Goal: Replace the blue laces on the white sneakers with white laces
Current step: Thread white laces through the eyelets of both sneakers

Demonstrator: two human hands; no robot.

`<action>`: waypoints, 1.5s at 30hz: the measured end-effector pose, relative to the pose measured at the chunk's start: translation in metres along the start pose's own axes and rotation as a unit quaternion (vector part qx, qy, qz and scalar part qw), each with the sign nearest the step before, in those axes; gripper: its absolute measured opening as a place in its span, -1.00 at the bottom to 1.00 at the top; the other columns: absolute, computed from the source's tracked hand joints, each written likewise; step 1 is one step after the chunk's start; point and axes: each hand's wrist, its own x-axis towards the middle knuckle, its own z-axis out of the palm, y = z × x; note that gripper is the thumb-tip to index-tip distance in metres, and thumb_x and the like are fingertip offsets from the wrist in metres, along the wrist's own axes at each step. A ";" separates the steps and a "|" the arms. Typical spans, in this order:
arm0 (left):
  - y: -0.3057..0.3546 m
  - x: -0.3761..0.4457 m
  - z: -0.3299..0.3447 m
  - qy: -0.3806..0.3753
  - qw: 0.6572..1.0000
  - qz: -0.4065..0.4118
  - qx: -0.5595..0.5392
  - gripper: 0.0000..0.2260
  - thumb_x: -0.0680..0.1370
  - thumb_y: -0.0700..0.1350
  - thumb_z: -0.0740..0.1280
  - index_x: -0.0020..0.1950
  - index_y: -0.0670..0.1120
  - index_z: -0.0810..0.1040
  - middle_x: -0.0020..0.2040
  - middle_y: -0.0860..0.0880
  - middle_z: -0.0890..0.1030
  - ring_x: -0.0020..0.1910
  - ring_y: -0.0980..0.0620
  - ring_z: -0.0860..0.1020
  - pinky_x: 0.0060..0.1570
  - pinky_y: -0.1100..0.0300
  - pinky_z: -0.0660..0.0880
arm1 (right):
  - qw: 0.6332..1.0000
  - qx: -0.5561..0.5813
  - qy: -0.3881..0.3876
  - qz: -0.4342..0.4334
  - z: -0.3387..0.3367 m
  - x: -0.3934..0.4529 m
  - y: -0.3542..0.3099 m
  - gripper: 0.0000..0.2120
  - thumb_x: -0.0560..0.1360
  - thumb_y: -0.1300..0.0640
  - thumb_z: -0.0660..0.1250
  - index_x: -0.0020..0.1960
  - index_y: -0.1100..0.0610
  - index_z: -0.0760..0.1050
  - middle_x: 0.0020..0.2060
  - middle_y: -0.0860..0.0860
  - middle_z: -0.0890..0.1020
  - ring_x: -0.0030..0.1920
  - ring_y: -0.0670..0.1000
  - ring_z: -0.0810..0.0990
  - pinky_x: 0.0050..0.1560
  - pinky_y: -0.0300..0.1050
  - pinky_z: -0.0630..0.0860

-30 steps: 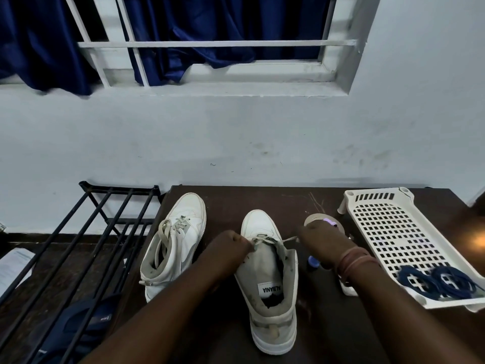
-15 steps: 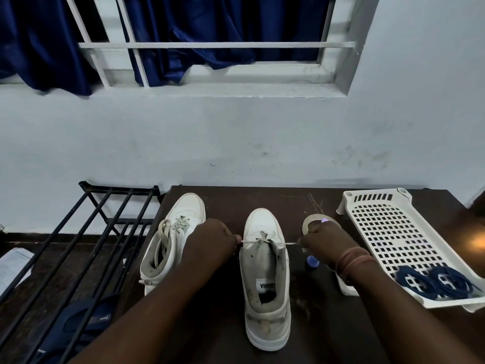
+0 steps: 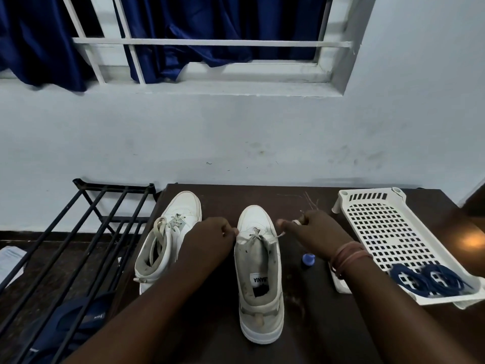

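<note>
Two white high-top sneakers stand on the dark table (image 3: pixel 301 200), toes toward the wall. The left sneaker (image 3: pixel 170 232) carries a white lace through its eyelets. The middle sneaker (image 3: pixel 258 264) has a white lace (image 3: pixel 256 235) crossing near its toe. My left hand (image 3: pixel 210 239) pinches one end of that lace at the sneaker's left edge. My right hand (image 3: pixel 315 232) pinches the other end at the right edge. Two coiled blue laces (image 3: pixel 430 279) lie in the white perforated tray (image 3: pixel 388 232) on the right.
A small blue cap (image 3: pixel 307 259) sits between the middle sneaker and the tray. A black metal rack (image 3: pixel 86 232) stands left of the table, with dark blue footwear (image 3: pixel 76 319) under it. The wall and a barred window with blue curtains (image 3: pixel 183 35) are behind.
The middle sneaker has straightened so its toe points at the wall. My hands moved apart from its tongue to either side, drawing the white lace out sideways.
</note>
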 end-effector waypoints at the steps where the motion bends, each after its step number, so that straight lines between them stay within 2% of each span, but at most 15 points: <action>1: 0.002 -0.002 0.000 0.009 1.000 0.010 -0.007 -0.77 0.56 0.11 0.33 -0.22 0.03 0.59 -0.19 0.13 0.66 -0.11 0.05 0.63 0.00 0.05 0.56 | 0.999 0.033 -0.010 -0.011 0.000 0.001 -0.003 -0.50 0.41 -0.26 0.42 -0.29 0.19 0.47 -0.43 0.06 0.63 -0.43 0.04 0.60 -0.25 -0.05 0.57; 3: 0.008 -0.005 -0.001 0.054 0.998 0.028 -0.001 -0.80 0.54 0.14 0.31 -0.15 0.08 0.63 -0.14 0.10 0.64 -0.09 0.02 0.62 0.02 0.02 0.55 | 0.999 0.044 0.020 -0.025 0.000 0.005 -0.005 -0.47 0.37 -0.33 0.42 -0.06 0.16 0.55 -0.21 0.05 0.70 -0.18 0.04 0.69 0.02 0.05 0.62; 6: 0.019 -0.009 -0.005 0.111 0.992 0.056 0.017 -0.74 0.48 0.21 0.27 -0.14 0.10 0.64 -0.16 0.11 0.63 -0.10 0.02 0.61 -0.03 0.03 0.55 | 0.994 0.028 0.095 -0.040 0.002 0.008 -0.008 -0.68 0.48 -0.04 0.36 0.17 0.06 0.44 0.03 0.03 0.63 0.05 0.07 0.62 0.15 0.06 0.55; 9: 0.029 -0.016 -0.006 0.041 0.998 0.008 -0.044 -0.74 0.50 0.19 0.39 -0.24 0.03 0.59 -0.28 0.13 0.63 -0.19 0.12 0.60 -0.11 0.13 0.53 | 0.988 -0.031 0.116 -0.094 0.004 0.006 -0.008 -0.69 0.46 0.25 0.31 0.20 0.10 0.44 0.04 0.06 0.61 0.09 0.07 0.58 0.15 -0.05 0.49; 11: 0.030 -0.020 -0.006 -0.010 0.998 -0.018 -0.051 -0.72 0.46 0.21 0.45 -0.25 0.01 0.62 -0.32 0.11 0.64 -0.28 0.17 0.60 -0.22 0.19 0.50 | 0.981 -0.081 0.134 -0.115 0.006 0.003 -0.007 -0.73 0.44 0.30 0.33 0.13 0.12 0.48 -0.03 0.06 0.62 0.03 0.08 0.60 0.09 -0.09 0.50; 16: 0.022 -0.023 -0.002 -0.072 0.993 -0.047 -0.084 -0.80 0.48 0.08 0.49 -0.20 -0.03 0.71 -0.33 0.08 0.67 -0.42 0.28 0.52 -0.37 0.30 0.41 | 0.984 -0.134 0.086 -0.084 0.011 0.000 -0.008 -0.96 0.45 0.18 0.40 -0.18 0.09 0.58 -0.27 -0.08 0.61 -0.14 -0.01 0.63 -0.10 -0.19 0.45; 20: 0.016 -0.022 0.003 -0.077 0.979 -0.088 -0.170 -0.85 0.49 0.00 0.50 -0.20 -0.05 0.73 -0.37 0.08 0.65 -0.48 0.27 0.50 -0.38 0.31 0.40 | 0.998 0.016 -0.006 -0.062 0.009 -0.004 -0.012 -0.90 0.44 0.28 0.37 -0.20 0.16 0.64 -0.39 0.03 0.68 -0.41 -0.07 0.65 -0.18 -0.05 0.61; 24: 0.011 -0.022 0.007 -0.084 0.956 -0.133 -0.249 -0.92 0.51 -0.14 0.49 -0.17 -0.11 0.73 -0.22 -0.07 0.73 -0.34 0.13 0.59 -0.29 0.32 0.49 | 0.997 0.031 -0.033 -0.069 0.011 -0.001 -0.008 -0.84 0.43 0.31 0.31 -0.22 0.16 0.64 -0.39 0.07 0.69 -0.38 0.00 0.67 -0.19 -0.01 0.64; 27: 0.009 -0.021 0.010 -0.091 0.939 -0.146 -0.299 -0.93 0.51 -0.22 0.48 -0.18 -0.14 0.72 -0.16 -0.18 0.73 -0.26 0.04 0.62 -0.12 0.19 0.55 | 0.998 0.011 -0.021 -0.064 0.015 0.001 -0.005 -0.85 0.45 0.28 0.28 -0.22 0.19 0.62 -0.44 0.01 0.67 -0.43 -0.07 0.64 -0.27 -0.10 0.61; 30: 0.007 -0.020 0.012 -0.100 0.926 -0.159 -0.328 -0.92 0.52 -0.26 0.46 -0.17 -0.17 0.71 -0.22 -0.15 0.71 -0.26 0.01 0.61 -0.16 0.22 0.55 | 0.997 -0.023 -0.020 -0.076 0.019 0.001 -0.006 -0.89 0.48 0.20 0.35 -0.20 0.14 0.63 -0.44 -0.06 0.64 -0.48 -0.21 0.56 -0.43 -0.32 0.45; 33: 0.006 -0.018 0.012 -0.109 0.918 -0.169 -0.342 -0.87 0.55 -0.30 0.42 -0.18 -0.16 0.67 -0.30 -0.08 0.66 -0.33 0.06 0.57 -0.28 0.30 0.51 | 0.993 -0.062 -0.021 -0.101 0.024 0.001 -0.008 -0.87 0.49 0.21 0.37 -0.21 0.08 0.62 -0.36 -0.09 0.64 -0.37 -0.18 0.58 -0.32 -0.31 0.44; 36: 0.005 -0.016 0.013 -0.117 0.917 -0.175 -0.338 -0.82 0.56 -0.32 0.39 -0.21 -0.13 0.64 -0.32 -0.07 0.63 -0.34 0.08 0.54 -0.28 0.28 0.48 | 0.990 -0.084 -0.014 -0.111 0.027 -0.001 -0.009 -0.88 0.50 0.22 0.39 -0.18 0.08 0.64 -0.28 -0.05 0.68 -0.21 -0.06 0.64 -0.13 -0.18 0.54; 39: 0.003 -0.014 0.014 -0.123 0.920 -0.179 -0.327 -0.80 0.57 -0.33 0.37 -0.22 -0.12 0.63 -0.30 -0.08 0.62 -0.31 0.05 0.52 -0.23 0.23 0.46 | 0.987 -0.096 0.012 -0.130 0.027 -0.002 -0.009 -0.84 0.52 0.21 0.33 -0.19 0.04 0.61 -0.28 -0.05 0.66 -0.21 -0.03 0.63 -0.12 -0.15 0.52; 43: 0.004 -0.013 0.014 -0.125 0.924 -0.183 -0.313 -0.78 0.57 -0.31 0.36 -0.24 -0.09 0.61 -0.30 -0.07 0.60 -0.29 0.04 0.49 -0.23 0.22 0.42 | 0.970 -0.131 0.101 -0.176 0.033 -0.002 -0.006 -0.92 0.49 0.13 0.27 -0.16 -0.03 0.46 -0.08 -0.02 0.51 -0.07 0.00 0.48 -0.11 -0.22 0.34; 45: 0.006 -0.012 0.016 -0.130 0.922 -0.185 -0.316 -0.77 0.56 -0.31 0.37 -0.26 -0.08 0.62 -0.31 -0.05 0.61 -0.29 0.05 0.50 -0.23 0.23 0.43 | 0.942 -0.216 0.162 -0.197 0.038 -0.005 -0.008 -1.00 0.48 0.02 0.29 -0.11 -0.08 0.47 0.03 -0.10 0.34 0.04 0.01 0.33 -0.01 -0.09 0.29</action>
